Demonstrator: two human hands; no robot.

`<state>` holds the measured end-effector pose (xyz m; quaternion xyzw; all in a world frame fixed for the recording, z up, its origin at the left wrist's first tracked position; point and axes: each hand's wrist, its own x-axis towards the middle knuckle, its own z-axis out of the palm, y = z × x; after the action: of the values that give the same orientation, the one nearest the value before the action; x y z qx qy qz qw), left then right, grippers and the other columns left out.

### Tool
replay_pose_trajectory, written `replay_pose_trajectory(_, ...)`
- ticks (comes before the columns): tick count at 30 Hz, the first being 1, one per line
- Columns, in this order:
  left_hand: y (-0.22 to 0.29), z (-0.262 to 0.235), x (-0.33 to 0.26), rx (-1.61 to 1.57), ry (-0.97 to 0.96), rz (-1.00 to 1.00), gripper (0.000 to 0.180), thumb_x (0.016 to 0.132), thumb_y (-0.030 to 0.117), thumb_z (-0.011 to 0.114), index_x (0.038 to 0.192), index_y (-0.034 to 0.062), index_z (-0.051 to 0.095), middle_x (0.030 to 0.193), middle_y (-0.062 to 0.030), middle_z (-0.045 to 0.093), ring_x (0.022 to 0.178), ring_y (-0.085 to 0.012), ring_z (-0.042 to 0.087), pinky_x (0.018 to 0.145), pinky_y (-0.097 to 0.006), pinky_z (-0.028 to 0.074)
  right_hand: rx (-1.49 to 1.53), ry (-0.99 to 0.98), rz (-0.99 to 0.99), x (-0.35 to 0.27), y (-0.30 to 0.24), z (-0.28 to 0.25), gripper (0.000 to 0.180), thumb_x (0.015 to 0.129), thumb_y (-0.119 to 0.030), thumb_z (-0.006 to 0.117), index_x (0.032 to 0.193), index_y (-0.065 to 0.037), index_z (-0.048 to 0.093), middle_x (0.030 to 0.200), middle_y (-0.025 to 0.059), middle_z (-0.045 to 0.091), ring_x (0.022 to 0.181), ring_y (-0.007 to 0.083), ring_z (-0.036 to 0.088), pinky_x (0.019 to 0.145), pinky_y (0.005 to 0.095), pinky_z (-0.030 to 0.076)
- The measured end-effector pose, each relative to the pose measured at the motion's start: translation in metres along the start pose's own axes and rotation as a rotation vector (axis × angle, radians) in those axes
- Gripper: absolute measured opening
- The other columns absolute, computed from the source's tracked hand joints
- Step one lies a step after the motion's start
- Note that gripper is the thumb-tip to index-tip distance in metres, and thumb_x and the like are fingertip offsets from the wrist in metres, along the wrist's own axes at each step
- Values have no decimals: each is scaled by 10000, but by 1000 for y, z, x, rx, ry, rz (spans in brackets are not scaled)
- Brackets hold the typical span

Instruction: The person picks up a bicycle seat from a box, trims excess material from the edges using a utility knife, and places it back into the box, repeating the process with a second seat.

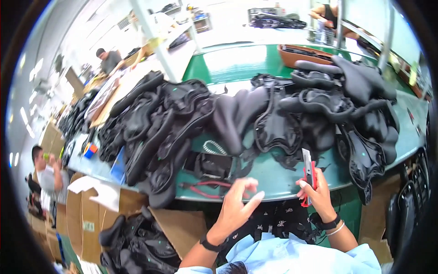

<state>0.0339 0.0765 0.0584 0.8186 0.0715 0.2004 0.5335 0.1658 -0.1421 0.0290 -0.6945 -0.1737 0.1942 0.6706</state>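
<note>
My right hand (pixel 320 194) is closed around a red-handled utility knife (pixel 306 157), its grey blade end pointing up and away from me. My left hand (pixel 238 203) holds nothing, with thumb and fingers apart just over the table's near edge. Close by it lie pliers with red handles (pixel 203 188) and a dark flat case or phone (pixel 213 165). Black bicycle saddles (pixel 237 114) are heaped across the green table (pixel 269 176), some with their hollow undersides up. One such saddle underside (pixel 278 132) lies beyond the knife, with black scraps around it.
A cardboard box (pixel 91 219) holding more black saddles (pixel 137 246) stands at the lower left. On the table are a tape roll (pixel 90 150) and a white coiled cord (pixel 213 147). A brown tray (pixel 301 57) sits at the back. Several people work farther off.
</note>
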Motion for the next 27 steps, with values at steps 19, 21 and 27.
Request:
replay_pose_trajectory(19, -16, -42, 117, -399, 672, -206, 416, 827, 121, 716, 1159, -28, 515, 1091, -127, 566, 975, -193, 563, 889, -317, 465, 68, 106, -24, 0, 23, -20, 377, 882, -136, 642, 1179, 7, 460, 837, 103, 667, 592, 125, 630, 517, 246, 514)
replay_pose_trajectory(21, 5, -52, 104, -635, 590, -237, 338, 857, 52, 656, 1159, -17, 520, 1098, -111, 569, 1027, -168, 548, 946, -283, 430, 88, 105, -27, -1, 22, -19, 371, 885, -129, 636, 1183, 4, 460, 845, 100, 664, 597, 122, 628, 525, 244, 512)
replay_pose_trajectory(27, 48, -57, 63, -73, 1030, 284, 394, 836, -18, 625, 1202, -28, 479, 1204, -161, 546, 1135, -242, 529, 1027, -395, 396, 70, 118, -24, -3, 23, -20, 370, 887, -117, 628, 1195, -3, 459, 867, 86, 657, 624, 111, 630, 543, 242, 514)
